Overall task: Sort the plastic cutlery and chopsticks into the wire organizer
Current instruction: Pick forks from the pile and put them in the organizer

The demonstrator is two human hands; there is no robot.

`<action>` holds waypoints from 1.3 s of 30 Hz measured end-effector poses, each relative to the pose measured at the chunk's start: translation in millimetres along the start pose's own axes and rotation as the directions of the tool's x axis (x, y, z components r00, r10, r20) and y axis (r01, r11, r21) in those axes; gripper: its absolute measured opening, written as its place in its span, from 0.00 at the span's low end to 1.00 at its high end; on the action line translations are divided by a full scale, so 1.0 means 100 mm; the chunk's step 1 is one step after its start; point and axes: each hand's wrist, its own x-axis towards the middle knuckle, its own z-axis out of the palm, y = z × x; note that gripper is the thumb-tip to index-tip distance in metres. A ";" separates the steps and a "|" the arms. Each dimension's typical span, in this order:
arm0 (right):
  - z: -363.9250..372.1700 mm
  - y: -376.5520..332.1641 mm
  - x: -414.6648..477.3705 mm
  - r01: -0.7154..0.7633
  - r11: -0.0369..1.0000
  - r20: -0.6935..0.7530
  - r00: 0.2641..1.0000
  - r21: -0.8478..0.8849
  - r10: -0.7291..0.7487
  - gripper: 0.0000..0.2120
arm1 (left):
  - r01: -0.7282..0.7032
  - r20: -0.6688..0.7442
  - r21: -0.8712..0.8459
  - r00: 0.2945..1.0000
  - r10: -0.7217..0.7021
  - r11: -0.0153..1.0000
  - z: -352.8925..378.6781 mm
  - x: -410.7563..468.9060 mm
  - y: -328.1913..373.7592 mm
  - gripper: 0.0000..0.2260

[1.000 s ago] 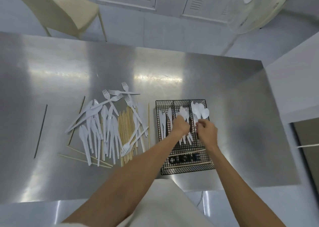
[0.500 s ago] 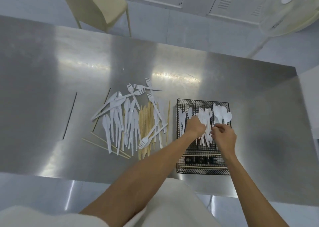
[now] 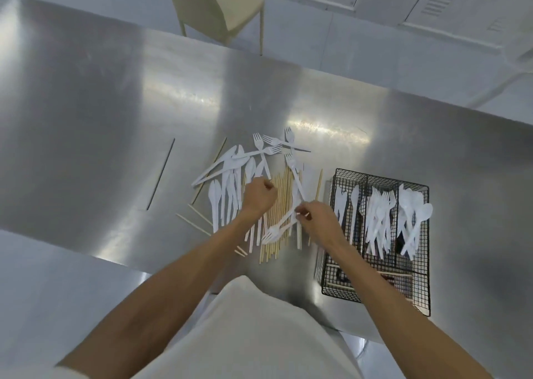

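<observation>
A loose pile of white plastic cutlery [image 3: 230, 182] lies on the steel table, with wooden chopsticks [image 3: 281, 205] bundled beside and under it. The black wire organizer [image 3: 424, 263] stands to the right. It holds knives [image 3: 354, 202] in the left slot, forks [image 3: 379, 217] in the middle and spoons [image 3: 415, 211] on the right. My left hand [image 3: 259, 198] is curled over the pile; what it grips is hidden. My right hand [image 3: 317, 220] pinches the handle end of a white fork [image 3: 278, 228] lying across the chopsticks.
A few stray chopsticks [image 3: 199, 218] lie left of the pile, and one dark stick [image 3: 161, 173] lies further left. A cream chair [image 3: 227, 6] stands behind the table. The table's near edge runs just below the pile and organizer.
Both hands have left the organizer and moved left onto the pile of cutlery and chopsticks. The forks they were handling stay in the middle slot. The camera has swung left.
</observation>
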 end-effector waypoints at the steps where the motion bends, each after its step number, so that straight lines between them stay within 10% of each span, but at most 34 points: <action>1: 0.06 -0.06 0.06 0.047 0.997 0.039 0.998 -0.061 -0.045 0.10 | 0.003 -0.036 0.010 0.999 -0.002 1.000 -0.06 0.09 0.00 0.08; 9: 0.23 -0.16 0.32 0.313 0.889 0.240 0.940 -0.333 -0.241 0.14 | 0.085 -0.247 0.091 0.967 -0.061 0.992 -0.25 0.68 0.17 0.07; 22: 0.36 -0.08 0.34 0.487 0.734 0.367 0.866 -0.472 -0.339 0.08 | -0.172 -0.099 0.595 0.954 0.284 0.785 -0.30 1.12 0.11 0.08; 39: 0.38 -0.13 0.26 0.629 0.641 0.492 0.766 -0.440 -0.414 0.06 | -0.225 -0.209 0.328 0.930 0.303 0.918 -0.32 0.82 0.00 0.07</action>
